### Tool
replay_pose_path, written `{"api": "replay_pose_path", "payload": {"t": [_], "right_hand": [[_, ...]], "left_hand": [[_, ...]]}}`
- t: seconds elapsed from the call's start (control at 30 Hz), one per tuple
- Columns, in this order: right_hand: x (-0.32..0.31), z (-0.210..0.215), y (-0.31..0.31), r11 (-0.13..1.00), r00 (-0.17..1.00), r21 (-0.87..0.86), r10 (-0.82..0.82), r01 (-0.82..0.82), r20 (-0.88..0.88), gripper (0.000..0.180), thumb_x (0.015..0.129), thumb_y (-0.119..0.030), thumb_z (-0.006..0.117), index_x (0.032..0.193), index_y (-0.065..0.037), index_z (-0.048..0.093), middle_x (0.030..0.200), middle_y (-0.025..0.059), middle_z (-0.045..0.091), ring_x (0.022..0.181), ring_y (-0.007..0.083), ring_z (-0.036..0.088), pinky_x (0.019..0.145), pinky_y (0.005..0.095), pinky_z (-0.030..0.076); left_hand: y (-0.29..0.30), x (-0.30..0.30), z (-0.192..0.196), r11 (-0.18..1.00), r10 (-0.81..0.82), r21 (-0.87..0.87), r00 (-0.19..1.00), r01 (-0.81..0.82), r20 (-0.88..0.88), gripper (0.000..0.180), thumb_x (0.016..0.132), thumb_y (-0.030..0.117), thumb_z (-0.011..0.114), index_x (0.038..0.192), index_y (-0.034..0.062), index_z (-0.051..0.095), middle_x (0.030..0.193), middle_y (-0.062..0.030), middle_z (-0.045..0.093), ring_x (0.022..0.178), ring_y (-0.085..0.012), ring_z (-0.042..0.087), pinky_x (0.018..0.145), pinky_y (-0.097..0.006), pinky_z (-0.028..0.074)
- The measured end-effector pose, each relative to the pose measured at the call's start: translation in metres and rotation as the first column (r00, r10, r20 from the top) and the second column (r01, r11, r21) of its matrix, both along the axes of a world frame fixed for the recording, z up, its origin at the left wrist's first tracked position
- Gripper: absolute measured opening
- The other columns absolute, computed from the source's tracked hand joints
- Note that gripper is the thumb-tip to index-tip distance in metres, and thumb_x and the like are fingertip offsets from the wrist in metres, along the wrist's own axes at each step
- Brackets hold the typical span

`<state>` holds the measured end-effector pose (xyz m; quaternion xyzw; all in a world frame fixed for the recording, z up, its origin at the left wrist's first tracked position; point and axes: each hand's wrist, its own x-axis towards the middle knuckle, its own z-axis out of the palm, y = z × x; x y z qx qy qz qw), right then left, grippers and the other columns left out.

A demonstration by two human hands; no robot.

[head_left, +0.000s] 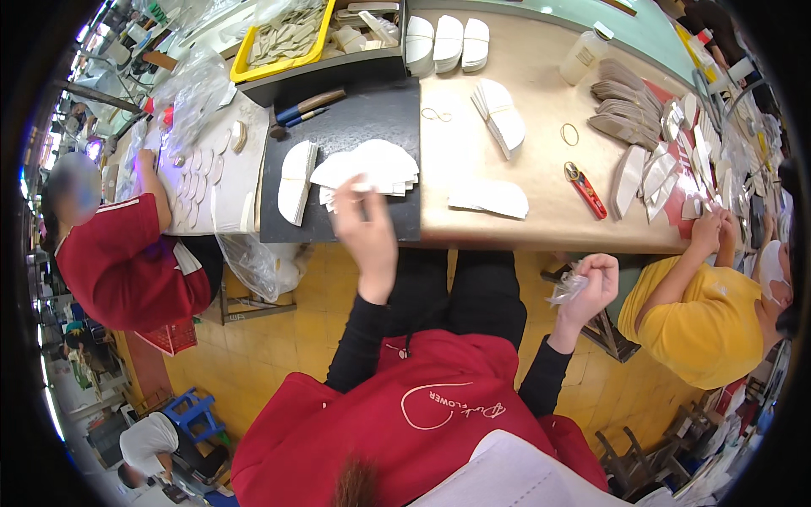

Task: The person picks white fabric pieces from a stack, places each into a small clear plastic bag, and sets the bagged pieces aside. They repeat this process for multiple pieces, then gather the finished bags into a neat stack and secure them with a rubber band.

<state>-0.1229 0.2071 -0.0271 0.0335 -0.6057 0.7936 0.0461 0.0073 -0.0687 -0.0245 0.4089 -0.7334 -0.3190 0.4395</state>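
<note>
The left hand (365, 226) is pinching the fanned white pieces (369, 169); the right hand (591, 283) is gripping what looks like crumpled clear plastic (566, 289).

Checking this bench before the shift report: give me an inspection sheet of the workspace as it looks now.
Surface: tan bench with a dark mat.
Job's things: fanned white pieces; left hand touches them; right hand holds a small clear wrapper.
Clutter: red cutter, rubber bands, bottle, yellow tray.
Fingers: left loosely bent, right pinched shut.
Cables: nothing seen.
Surroundings: a seated person on each side.
</note>
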Motion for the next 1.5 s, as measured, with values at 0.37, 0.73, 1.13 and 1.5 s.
{"api": "replay_pose_path", "payload": {"t": [0.37, 0.73, 1.13, 1.5], "right_hand": [[0.029, 0.015, -0.025, 0.884, 0.939, 0.331, 0.343, -0.329, 0.018, 0.011, 0.096, -0.003, 0.061, 0.098, 0.006, 0.068, 0.082, 0.0018, 0.061, 0.072, 0.0076, 0.055, 0.065, 0.021, 0.042], [0.034, 0.029, -0.061, 0.78, 0.858, 0.518, 0.49, -0.352, -0.154, 0.009, 0.088, 0.004, 0.066, 0.095, 0.001, 0.07, 0.085, 0.0117, 0.068, 0.075, 0.0203, 0.067, 0.068, 0.0283, 0.051], [0.025, 0.04, -0.083, 0.768, 0.677, 0.64, 0.469, 0.006, -0.568, 0.022, 0.077, 0.001, 0.079, 0.098, -0.003, 0.076, 0.088, 0.0067, 0.068, 0.063, 0.019, 0.066, 0.055, 0.0303, 0.052], [0.033, 0.036, -0.094, 0.782, 0.753, 0.619, 0.36, 0.078, -0.55, 0.014, 0.076, 0.0, 0.078, 0.089, -0.002, 0.074, 0.082, 0.0072, 0.068, 0.06, 0.0221, 0.065, 0.052, 0.0313, 0.051]], "left_hand": [[0.039, -0.066, -0.047, 0.916, -0.4, 0.09, 0.909, 0.391, 0.122, 0.027, 0.084, 0.001, 0.073, 0.11, -0.0058, 0.066, 0.116, -0.017, 0.066, 0.101, -0.0309, 0.067, 0.087, -0.038, 0.054], [0.039, -0.06, -0.029, 0.91, -0.356, 0.274, 0.924, 0.31, 0.139, 0.019, 0.094, 0.007, 0.068, 0.109, -0.0043, 0.07, 0.099, -0.0184, 0.075, 0.09, -0.0237, 0.074, 0.082, -0.033, 0.057], [0.078, -0.023, 0.042, 0.476, -0.362, 0.568, 0.738, 0.671, -0.569, 0.02, 0.094, 0.0, 0.068, 0.112, -0.0063, 0.073, 0.1, -0.0095, 0.075, 0.089, -0.0114, 0.069, 0.085, -0.024, 0.055], [0.104, -0.015, 0.047, 0.514, -0.425, 0.541, 0.745, 0.666, -0.514, 0.041, 0.11, 0.024, 0.045, 0.139, -0.0034, 0.057, 0.118, -0.0096, 0.071, 0.103, -0.0101, 0.062, 0.093, -0.025, 0.049]]}}
